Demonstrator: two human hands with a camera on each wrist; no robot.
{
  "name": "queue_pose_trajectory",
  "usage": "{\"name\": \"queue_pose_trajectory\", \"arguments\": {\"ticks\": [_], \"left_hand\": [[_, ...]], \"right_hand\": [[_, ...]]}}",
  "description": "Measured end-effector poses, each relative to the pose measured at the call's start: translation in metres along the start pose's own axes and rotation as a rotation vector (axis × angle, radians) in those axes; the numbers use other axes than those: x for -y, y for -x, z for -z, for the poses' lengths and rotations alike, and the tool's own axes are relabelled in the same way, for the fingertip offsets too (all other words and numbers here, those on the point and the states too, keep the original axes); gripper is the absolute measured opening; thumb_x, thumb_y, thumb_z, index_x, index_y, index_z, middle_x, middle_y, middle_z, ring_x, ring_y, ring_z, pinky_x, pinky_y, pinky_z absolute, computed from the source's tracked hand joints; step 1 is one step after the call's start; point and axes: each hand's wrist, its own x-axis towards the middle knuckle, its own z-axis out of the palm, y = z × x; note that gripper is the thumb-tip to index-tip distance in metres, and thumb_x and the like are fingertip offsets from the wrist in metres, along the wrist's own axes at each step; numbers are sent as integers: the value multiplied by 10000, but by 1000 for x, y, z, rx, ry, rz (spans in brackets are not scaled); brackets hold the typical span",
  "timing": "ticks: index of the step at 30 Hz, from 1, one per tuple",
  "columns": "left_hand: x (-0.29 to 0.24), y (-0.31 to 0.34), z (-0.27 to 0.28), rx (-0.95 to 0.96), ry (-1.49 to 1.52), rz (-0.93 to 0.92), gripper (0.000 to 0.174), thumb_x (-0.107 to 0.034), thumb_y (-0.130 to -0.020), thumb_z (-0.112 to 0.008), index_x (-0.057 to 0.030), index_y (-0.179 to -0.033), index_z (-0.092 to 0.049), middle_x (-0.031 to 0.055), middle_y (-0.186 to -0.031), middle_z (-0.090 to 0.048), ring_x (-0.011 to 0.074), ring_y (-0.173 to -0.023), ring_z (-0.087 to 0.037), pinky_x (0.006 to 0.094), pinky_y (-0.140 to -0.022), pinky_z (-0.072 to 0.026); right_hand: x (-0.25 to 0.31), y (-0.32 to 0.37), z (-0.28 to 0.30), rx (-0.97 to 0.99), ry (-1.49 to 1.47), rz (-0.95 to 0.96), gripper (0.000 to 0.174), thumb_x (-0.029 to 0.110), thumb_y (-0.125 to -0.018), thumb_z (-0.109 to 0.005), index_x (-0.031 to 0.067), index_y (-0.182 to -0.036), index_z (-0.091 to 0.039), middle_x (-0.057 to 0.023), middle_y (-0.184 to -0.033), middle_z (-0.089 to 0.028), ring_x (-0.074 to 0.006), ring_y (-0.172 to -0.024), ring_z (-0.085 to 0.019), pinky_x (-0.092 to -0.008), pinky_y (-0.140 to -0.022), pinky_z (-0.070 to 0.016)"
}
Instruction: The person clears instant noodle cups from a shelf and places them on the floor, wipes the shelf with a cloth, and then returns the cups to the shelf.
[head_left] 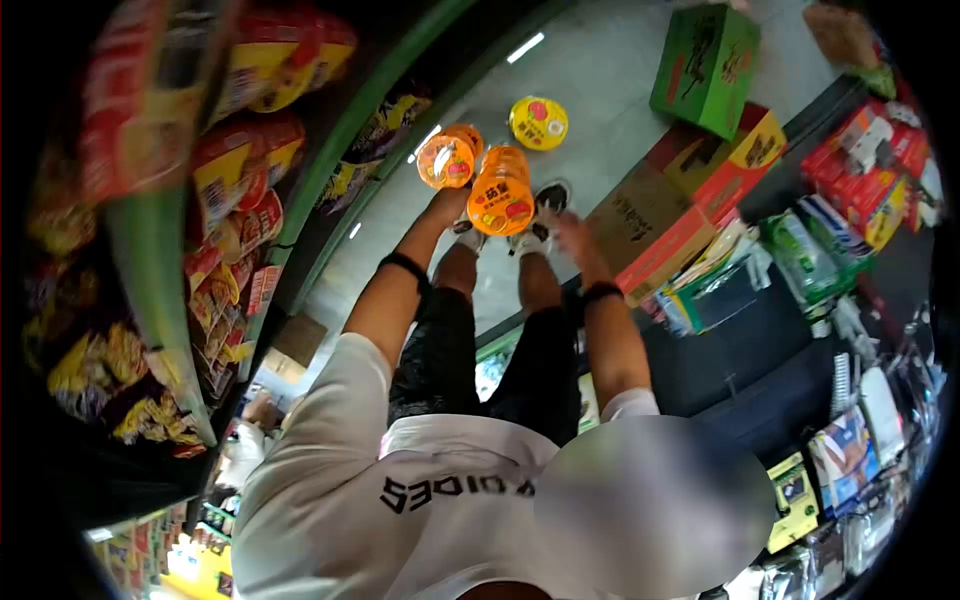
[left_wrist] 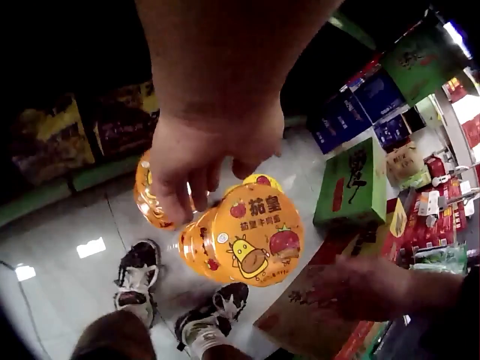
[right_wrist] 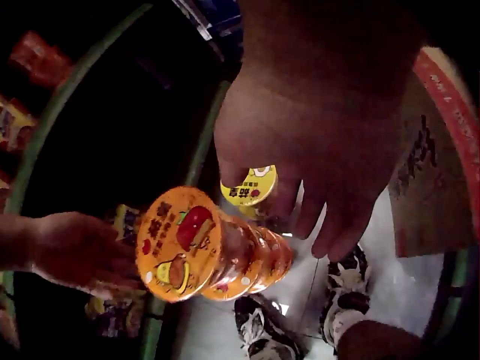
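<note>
A stack of orange tubs [head_left: 500, 205] is seen between the two hands, above the pale floor [head_left: 610, 65] and near the shoes [head_left: 552, 197]; a second orange group [head_left: 445, 162] and a yellow-lidded tub [head_left: 540, 124] lie beyond. The tubs look light and fairly stiff, with glossy, probably slippery wrap and walls that could be dented; the stack is best held low around its sides, since columns may part if taken by the top lid. The left hand [left_wrist: 214, 139] is pointed downward beside it, fingers loosely bent and parted; whether contact is made cannot be told. The right hand [right_wrist: 315, 127] is held palm-down, fingers relaxed and apart, nothing grasped.
</note>
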Motion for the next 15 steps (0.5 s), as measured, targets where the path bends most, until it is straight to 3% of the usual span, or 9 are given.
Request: {"name": "queue_pose_trajectory", "arguments": {"ticks": [1, 4, 5, 7, 8, 10, 11, 12, 15], "left_hand": [[-17, 12, -5, 50, 208, 182, 524, -495, -955, -397, -144, -1317, -537, 117, -1309, -571, 265, -1107, -558, 496, -918, -459], [8, -49, -11, 168, 336, 334, 527, -513, -965, -375, -185, -1363, -484, 100, -1372, -528, 267, -1213, -506, 570, -956, -421], [4, -42, -19, 130, 495, 379, 519, -513, -978, -375, -168, -1343, -505, 105, -1332, -566, 270, -1201, -552, 554, -955, -458], [34, -70, -24, 278, 741, 369, 538, -518, -991, -367, -137, -1344, -507, 116, -1283, -610, 270, -1143, -616, 504, -953, -503], [41, -74, -27, 279, 738, 385, 538, -518, -991, -367, -137, -1344, -507, 116, -1283, -610, 270, -1143, -616, 504, -953, -503], [49, -81, -32, 346, 978, 319, 532, -490, -1004, -363, -97, -1326, -517, 126, -1233, -643, 274, -1052, -665, 444, -925, -540], [45, -77, -38, 375, 1094, 277, 551, -501, -999, -377, -83, -1329, -518, 136, -1229, -646, 284, -1089, -648, 427, -932, -536], [31, -68, -40, 339, 1133, 328, 555, -506, -995, -392, -85, -1333, -519, 139, -1224, -648, 287, -1090, -646, 431, -931, -535], [48, -85, -48, 356, 1255, 341, 567, -519, -985, -423, -93, -1346, -523, 142, -1221, -648, 301, -1090, -644, 444, -924, -532]], "right_hand": [[-23, -30, -1, -40, 121, 144, 473, 458, -917, -582, 112, -1241, -588, -37, -995, -645, -184, -835, -589, -359, -697, -492], [-91, -150, -5, 99, 128, 255, 503, 475, -935, -553, 124, -1295, -555, -60, -1109, -633, -217, -950, -603, -400, -784, -500], [-56, -133, -11, 86, 4, 120, 549, 479, -939, -545, 90, -1325, -522, -96, -1160, -619, -244, -997, -599, -403, -801, -504], [35, -83, -24, 8, -266, -139, 644, 486, -946, -530, 23, -1387, -455, -169, -1262, -592, -300, -1091, -590, -408, -833, -512], [47, -76, -29, -36, -320, -196, 618, 482, -937, -547, 38, -1363, -491, -184, -1232, -604, -304, -1053, -607, -415, -812, -516], [38, -79, -42, -36, -436, -200, 632, 489, -934, -547, 19, -1353, -495, -189, -1215, -612, -301, -1040, -615, -408, -812, -519], [38, -89, -44, -43, -543, -175, 648, 497, -931, -548, -1, -1343, -499, -194, -1198, -620, -298, -1027, -623, -401, -812, -522], [-5, -137, -51, 199, -732, 9, 718, 521, -927, -550, -56, -1345, -457, -187, -1200, -623, -298, -1064, -620, -376, -882, -511], [-49, -188, -62, 3, -441, 81, 696, 494, -946, -553, -81, -1324, -454, -170, -1193, -629, -277, -1073, -621, -366, -902, -511]]}}
